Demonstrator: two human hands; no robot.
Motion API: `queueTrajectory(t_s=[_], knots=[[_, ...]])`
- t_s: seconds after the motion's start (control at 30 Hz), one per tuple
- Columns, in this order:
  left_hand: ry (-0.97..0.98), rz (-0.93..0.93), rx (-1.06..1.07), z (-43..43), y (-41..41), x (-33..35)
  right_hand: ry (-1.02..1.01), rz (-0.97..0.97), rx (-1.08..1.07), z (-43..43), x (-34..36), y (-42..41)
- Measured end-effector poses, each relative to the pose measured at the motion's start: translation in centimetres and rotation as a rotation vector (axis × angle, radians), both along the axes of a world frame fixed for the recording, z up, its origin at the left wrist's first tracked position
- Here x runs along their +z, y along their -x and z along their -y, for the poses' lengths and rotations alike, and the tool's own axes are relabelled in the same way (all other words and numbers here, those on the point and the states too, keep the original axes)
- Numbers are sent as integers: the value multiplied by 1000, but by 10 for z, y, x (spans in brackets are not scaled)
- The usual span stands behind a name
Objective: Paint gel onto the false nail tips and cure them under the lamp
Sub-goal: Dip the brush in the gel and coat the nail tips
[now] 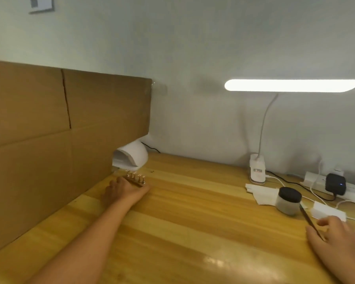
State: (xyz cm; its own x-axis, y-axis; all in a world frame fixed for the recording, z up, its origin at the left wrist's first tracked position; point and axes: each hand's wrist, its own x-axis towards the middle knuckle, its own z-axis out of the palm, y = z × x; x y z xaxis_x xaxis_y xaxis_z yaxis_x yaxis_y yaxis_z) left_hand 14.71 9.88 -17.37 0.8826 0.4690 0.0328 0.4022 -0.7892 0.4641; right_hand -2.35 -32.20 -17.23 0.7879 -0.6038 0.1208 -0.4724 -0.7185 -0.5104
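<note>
**Nail tips on holder, just near of the curing lamp mouth, left hand on it**

Table (193, 222), wood, carries everything. Cardboard sheet (49, 140) stands along the left side and hides the left part of the curing lamp (134, 154), a white dome at far left against the wall. Its opening faces near-left.

Nail tip holder (136, 178) is a short strip with a row of tips standing up. It lies on the table just near of the lamp mouth, not inside. Long axis runs roughly left-right, right end a bit nearer, so about crosswise to the opening.

Left hand (124, 188) is at the strip's near side, arm stretched far-left. Its fingers are hidden behind the hand, so I cannot tell whether they grip or only touch. The lamp lies straight beyond this hand; likely a short push away from the body puts the tips under it.

Right hand (336, 238), near right and well apart from the lamp, pinches a dark brush (309, 220) that points at the black-lidded jar (288, 200).
</note>
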Motion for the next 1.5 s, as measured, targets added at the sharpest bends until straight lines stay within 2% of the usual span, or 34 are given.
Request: queueTrajectory(t_s=[0.17,0.3,0.47,0.63,0.77,0.9,1.0,1.1,1.2,1.3,1.4,1.5], knots=[[-92,-13,9,7,-24,0,90,-59,-22,-2,6,-8],[-113,15,-164,-1,-10,0,135,-51,-68,-3,7,-4],[-183,-16,-475,6,45,5,-12,146,-86,2,4,-2],[35,-48,-931,79,80,14,-167,474,-55,10,2,1],[191,-77,-1141,169,79,17,-133,655,33,10,5,5],[297,-31,-1189,236,77,12,-101,736,98,11,5,2],[287,-42,-1193,250,75,11,-48,799,103,14,3,-1],[503,-239,-1202,240,62,22,-32,835,95,16,1,-5],[665,-157,-1089,247,49,31,19,854,94,14,-2,-9],[680,-37,-1073,281,47,27,100,822,127,15,-4,-10],[672,-89,-1121,309,40,16,148,855,168,14,-5,-9],[586,-103,-1173,319,30,8,181,897,186,12,-6,-10]])
